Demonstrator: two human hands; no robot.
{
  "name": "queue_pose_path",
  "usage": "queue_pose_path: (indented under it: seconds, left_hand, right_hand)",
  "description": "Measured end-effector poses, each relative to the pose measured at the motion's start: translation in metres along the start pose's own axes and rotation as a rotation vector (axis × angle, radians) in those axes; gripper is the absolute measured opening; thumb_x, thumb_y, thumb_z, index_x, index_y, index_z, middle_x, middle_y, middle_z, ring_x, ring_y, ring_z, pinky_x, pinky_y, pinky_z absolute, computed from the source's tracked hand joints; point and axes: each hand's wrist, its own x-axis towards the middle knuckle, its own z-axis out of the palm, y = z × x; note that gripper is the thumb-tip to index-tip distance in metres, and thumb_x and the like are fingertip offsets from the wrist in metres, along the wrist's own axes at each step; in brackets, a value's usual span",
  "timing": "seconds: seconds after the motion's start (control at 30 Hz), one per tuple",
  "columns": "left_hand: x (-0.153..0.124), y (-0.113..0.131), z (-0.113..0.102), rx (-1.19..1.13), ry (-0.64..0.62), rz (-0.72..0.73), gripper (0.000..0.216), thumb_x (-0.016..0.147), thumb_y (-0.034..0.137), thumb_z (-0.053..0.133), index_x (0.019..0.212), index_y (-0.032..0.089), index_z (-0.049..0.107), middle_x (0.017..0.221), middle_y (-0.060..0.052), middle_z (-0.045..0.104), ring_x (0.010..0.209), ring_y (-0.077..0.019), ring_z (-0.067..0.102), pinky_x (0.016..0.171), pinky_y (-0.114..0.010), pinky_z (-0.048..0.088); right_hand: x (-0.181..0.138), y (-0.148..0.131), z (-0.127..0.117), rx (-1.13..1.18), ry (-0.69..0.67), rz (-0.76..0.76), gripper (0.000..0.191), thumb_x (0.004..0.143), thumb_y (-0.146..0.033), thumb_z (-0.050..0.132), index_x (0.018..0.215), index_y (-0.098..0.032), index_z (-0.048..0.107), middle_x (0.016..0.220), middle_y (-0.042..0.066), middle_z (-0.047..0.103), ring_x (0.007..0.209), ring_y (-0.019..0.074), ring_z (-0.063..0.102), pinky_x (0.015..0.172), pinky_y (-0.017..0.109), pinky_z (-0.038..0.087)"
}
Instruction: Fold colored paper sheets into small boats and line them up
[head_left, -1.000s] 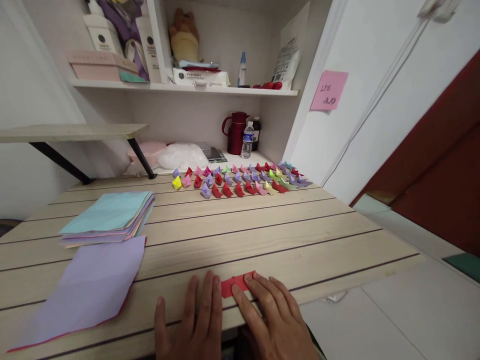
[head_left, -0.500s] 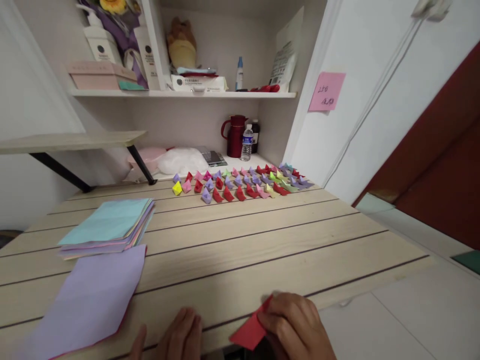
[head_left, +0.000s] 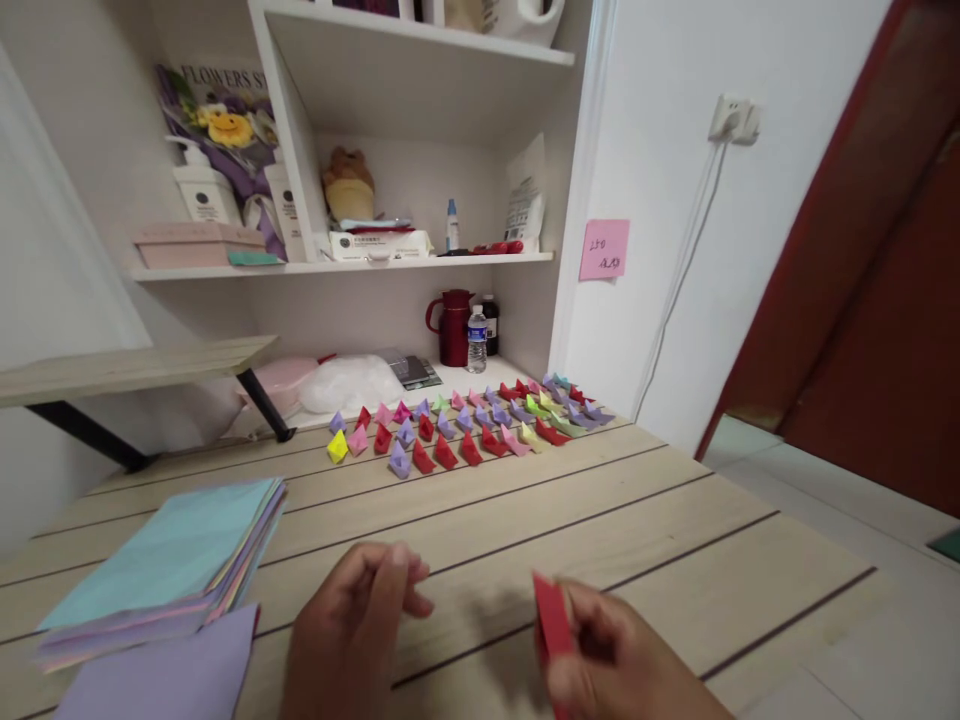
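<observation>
Right up close, the right hand (head_left: 615, 640) is pinching a folded piece of red paper (head_left: 555, 620) between thumb and fingers, held up just above the front of the table (head_left: 465, 530). Left hand (head_left: 352, 630) is next to it, well apart from the red paper, fingers loosely curled and not closed on anything I can see.

Bottom left there's a purple sheet (head_left: 165, 670), and just past it a messy stack of colored paper (head_left: 165, 545) with light blue on top.

Further back: rows of little paper boats (head_left: 446, 453), mostly red and purple, plus pink, green and yellow.

Behind those, a dark red jug (head_left: 454, 330) beside a clear water bottle (head_left: 477, 340). The bottle has a blue label, print too small to read. The pink sticky note (head_left: 604, 250) on the wall looks like it says "250", with a 2nd line I can't make out. On the shelf above, the white wipes pack (head_left: 379, 246) has a dark round logo and tiny text. Far left, the bouquet (head_left: 229, 127) reads "FLOWERS ST", then gets cut off by the divider.
</observation>
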Motion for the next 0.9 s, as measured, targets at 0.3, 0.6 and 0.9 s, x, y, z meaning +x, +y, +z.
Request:
queue_pose_path:
  seconds: [0.3,0.6,0.9]
  left_hand:
    - [0.055,-0.061,0.030,-0.265,0.254,-0.117,0.037,0.071,0.043,0.065,0.101,0.021,0.057,0.094,-0.002,0.061,0.067,-0.0162,0.065,0.073,-0.035,0.050]
    - [0.050,-0.051,0.051,-0.440,0.059,-0.172,0.059,0.070,0.052,0.071,0.119,0.026,0.053,0.114,-0.008,0.057,0.082,-0.0204,0.067,0.066,-0.034,0.052]
    - [0.029,-0.038,0.044,-0.361,-0.136,-0.256,0.057,0.068,0.056,0.075,0.111,0.023,0.061,0.091,-0.004,0.068,0.078,-0.0183,0.063,0.060,-0.028,0.049]
  right_hand:
    - [0.136,-0.024,0.015,0.334,-0.252,0.320,0.023,0.076,-0.032,0.074,0.085,-0.013,0.063,0.055,-0.003,0.054,0.042,0.0064,0.043,0.043,0.018,0.028]
    - [0.137,-0.022,0.000,0.458,-0.517,0.372,0.021,0.091,-0.035,0.061,0.084,-0.015,0.063,0.044,-0.010,0.033,0.036,0.0047,0.015,0.035,0.017,0.018]
    - [0.123,-0.030,-0.004,0.356,-0.467,0.472,0.036,0.090,-0.046,0.064,0.070,-0.020,0.049,0.039,-0.013,0.029,0.034,0.0037,0.008,0.030,0.014,0.012]
